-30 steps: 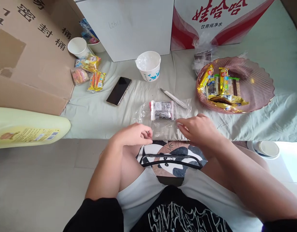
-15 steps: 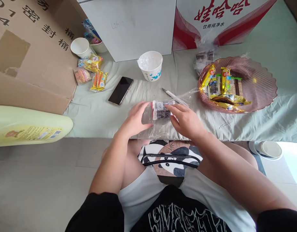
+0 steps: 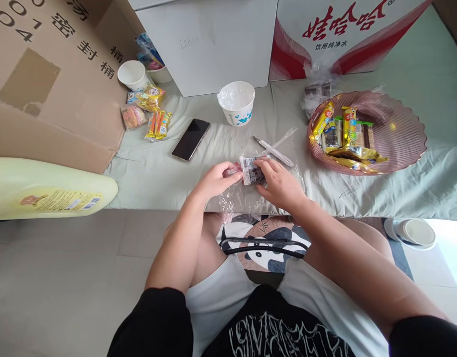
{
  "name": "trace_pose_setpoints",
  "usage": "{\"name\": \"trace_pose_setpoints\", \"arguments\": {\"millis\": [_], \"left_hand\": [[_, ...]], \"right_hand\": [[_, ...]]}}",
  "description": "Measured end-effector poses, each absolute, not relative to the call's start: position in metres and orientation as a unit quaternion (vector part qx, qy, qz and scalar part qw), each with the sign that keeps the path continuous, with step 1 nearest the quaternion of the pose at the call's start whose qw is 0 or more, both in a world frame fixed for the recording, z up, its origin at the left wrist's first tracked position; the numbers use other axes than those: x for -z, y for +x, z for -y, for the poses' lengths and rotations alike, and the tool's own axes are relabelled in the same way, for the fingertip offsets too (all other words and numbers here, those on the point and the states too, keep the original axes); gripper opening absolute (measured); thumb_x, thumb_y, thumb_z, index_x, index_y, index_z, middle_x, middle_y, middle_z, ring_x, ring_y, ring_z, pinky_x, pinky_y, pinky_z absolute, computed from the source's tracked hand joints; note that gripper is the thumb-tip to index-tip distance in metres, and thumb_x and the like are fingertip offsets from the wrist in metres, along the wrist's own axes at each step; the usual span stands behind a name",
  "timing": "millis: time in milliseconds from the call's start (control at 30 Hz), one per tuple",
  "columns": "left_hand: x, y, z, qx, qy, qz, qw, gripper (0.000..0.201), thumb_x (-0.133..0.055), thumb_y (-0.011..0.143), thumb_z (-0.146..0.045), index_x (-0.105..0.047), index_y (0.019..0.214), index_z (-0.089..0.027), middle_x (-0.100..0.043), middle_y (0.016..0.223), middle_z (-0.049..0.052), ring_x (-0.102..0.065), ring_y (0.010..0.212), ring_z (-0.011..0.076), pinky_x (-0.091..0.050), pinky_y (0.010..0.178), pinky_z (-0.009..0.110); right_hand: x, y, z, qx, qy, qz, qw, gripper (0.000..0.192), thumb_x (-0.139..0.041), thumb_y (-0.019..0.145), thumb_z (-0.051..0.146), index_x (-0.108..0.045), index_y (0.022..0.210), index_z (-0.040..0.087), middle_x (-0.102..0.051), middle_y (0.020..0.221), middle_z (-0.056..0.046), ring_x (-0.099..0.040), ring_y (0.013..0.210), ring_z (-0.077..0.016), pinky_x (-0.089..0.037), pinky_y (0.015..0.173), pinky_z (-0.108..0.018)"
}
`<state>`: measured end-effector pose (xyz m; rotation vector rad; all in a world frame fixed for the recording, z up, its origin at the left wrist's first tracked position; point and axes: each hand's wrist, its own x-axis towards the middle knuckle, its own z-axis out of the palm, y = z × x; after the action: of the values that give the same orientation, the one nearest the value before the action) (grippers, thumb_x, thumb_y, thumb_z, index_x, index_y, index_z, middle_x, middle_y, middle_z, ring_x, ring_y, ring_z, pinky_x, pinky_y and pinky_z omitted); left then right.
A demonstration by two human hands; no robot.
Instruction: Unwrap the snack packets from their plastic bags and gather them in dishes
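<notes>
My right hand (image 3: 282, 184) has its fingers curled on a small snack packet (image 3: 250, 171) with a white printed label and dark contents. My left hand (image 3: 216, 180) pinches a pink-red wrapped piece (image 3: 232, 171) at the packet's left side; its exact kind is partly hidden by my fingers. Beneath both hands a clear plastic bag (image 3: 246, 198) lies crumpled along the front edge of the cloth. Just beyond my right hand rests a white-handled craft knife (image 3: 276, 152), its blade pointing up and left.
A paper cup (image 3: 237, 111) lined with plastic stands ahead, with a phone (image 3: 191, 139) left of it. To the right, a pink ribbed bowl (image 3: 403, 134) holds several snacks. Wrapped snacks (image 3: 158, 125), a cardboard box (image 3: 75, 119) and a pale green bottle (image 3: 64, 191) are at left.
My left hand has closed from a spread pose onto a pink-red piece beside the packet. The packet has tilted slightly under my right hand. The view has shifted a little.
</notes>
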<state>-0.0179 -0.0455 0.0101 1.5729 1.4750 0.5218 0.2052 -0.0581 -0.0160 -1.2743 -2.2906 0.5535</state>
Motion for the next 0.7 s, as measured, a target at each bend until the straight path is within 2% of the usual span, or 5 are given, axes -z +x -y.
{"name": "trace_pose_setpoints", "arguments": {"millis": [167,300,400,567,700], "left_hand": [[-0.009,-0.014,0.046,-0.297,0.537,-0.585,0.531,0.021,-0.069,0.082,-0.038,-0.061,0.078,-0.019,-0.058,0.073,-0.003,-0.053,0.068,0.0123,-0.04,0.065,0.025],[-0.019,-0.008,0.046,-0.389,0.415,-0.519,0.638,0.025,-0.075,0.076,-0.039,-0.058,0.076,-0.02,-0.064,0.081,-0.001,-0.065,0.08,0.0146,-0.051,0.077,0.027],[-0.027,-0.004,0.044,-0.405,0.372,-0.494,0.674,0.03,-0.078,0.073,-0.037,-0.055,0.076,-0.02,-0.07,0.089,0.002,-0.07,0.086,0.0169,-0.052,0.072,0.026],[-0.019,0.0,0.038,-0.417,0.308,-0.491,0.7,0.032,-0.077,0.067,-0.037,-0.053,0.078,-0.02,-0.075,0.097,0.008,-0.072,0.083,0.0175,-0.025,0.044,0.018],[-0.003,0.001,0.027,-0.466,0.251,-0.551,0.645,0.03,-0.077,0.064,-0.035,-0.054,0.078,-0.021,-0.076,0.09,0.007,-0.068,0.072,0.0144,-0.015,0.039,0.019]], "right_hand": [[0.016,0.206,0.058,-0.225,-0.475,0.819,0.232,0.062,-0.058,0.081,0.017,-0.051,0.143,0.021,-0.063,0.141,-0.018,-0.058,0.136,-0.0368,-0.051,0.11,-0.057],[0.015,0.206,0.058,-0.254,-0.488,0.794,0.257,0.065,-0.062,0.081,0.024,-0.047,0.144,0.021,-0.058,0.145,-0.019,-0.06,0.132,-0.0357,-0.053,0.107,-0.054],[0.014,0.206,0.057,-0.27,-0.515,0.765,0.277,0.064,-0.063,0.082,0.028,-0.047,0.143,0.02,-0.058,0.144,-0.02,-0.061,0.128,-0.0351,-0.053,0.103,-0.053],[0.01,0.212,0.051,-0.301,-0.518,0.748,0.286,0.052,-0.058,0.087,0.032,-0.052,0.137,0.02,-0.068,0.132,-0.017,-0.064,0.121,-0.0327,-0.052,0.099,-0.05],[0.008,0.216,0.048,-0.31,-0.52,0.734,0.309,0.043,-0.051,0.092,0.031,-0.057,0.133,0.021,-0.072,0.126,-0.015,-0.068,0.116,-0.0318,-0.054,0.097,-0.049]]}}
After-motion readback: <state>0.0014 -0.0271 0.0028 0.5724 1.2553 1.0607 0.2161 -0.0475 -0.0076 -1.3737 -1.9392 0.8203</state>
